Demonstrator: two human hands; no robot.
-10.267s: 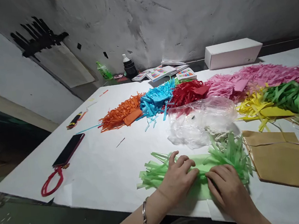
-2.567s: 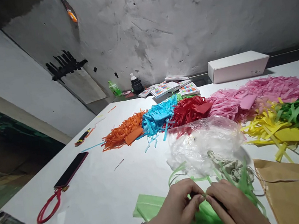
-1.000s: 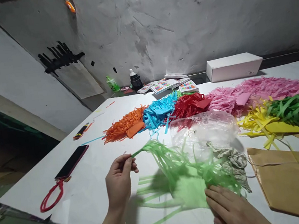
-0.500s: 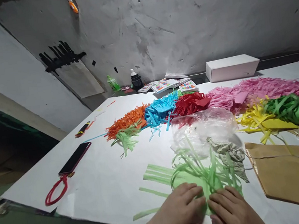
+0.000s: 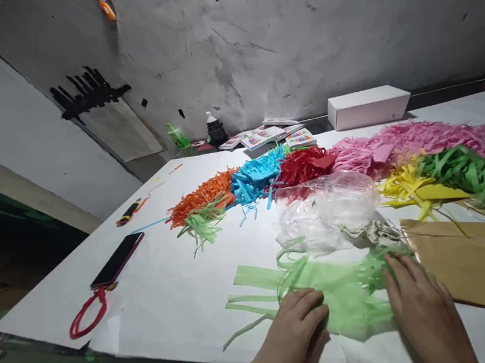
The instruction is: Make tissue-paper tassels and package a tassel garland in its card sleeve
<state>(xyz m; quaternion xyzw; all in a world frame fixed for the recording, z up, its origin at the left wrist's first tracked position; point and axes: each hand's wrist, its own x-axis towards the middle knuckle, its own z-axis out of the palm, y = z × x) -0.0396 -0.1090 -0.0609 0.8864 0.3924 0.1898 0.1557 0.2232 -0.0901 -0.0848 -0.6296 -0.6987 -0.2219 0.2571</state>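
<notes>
Green fringed paper point(image 5: 340, 293) lies lengthwise left-to-right, pressed flat under the open left hand point(image 5: 294, 337) and right hand point(image 5: 421, 307).

Fringed tissue sheet point(image 5: 345, 295) flat on counter point(image 5: 171, 284) at near edge, left hand point(image 5: 294, 331) on its left part, right hand point(image 5: 420, 301) on its right end. Plastic bag point(image 5: 329, 206) just behind sheet. Paper envelope point(image 5: 474, 271) right of sheet. Row of fringe bundles point(image 5: 311, 164) behind bag. Phone point(image 5: 117, 258) far left. Box point(image 5: 368, 107) at back.
</notes>
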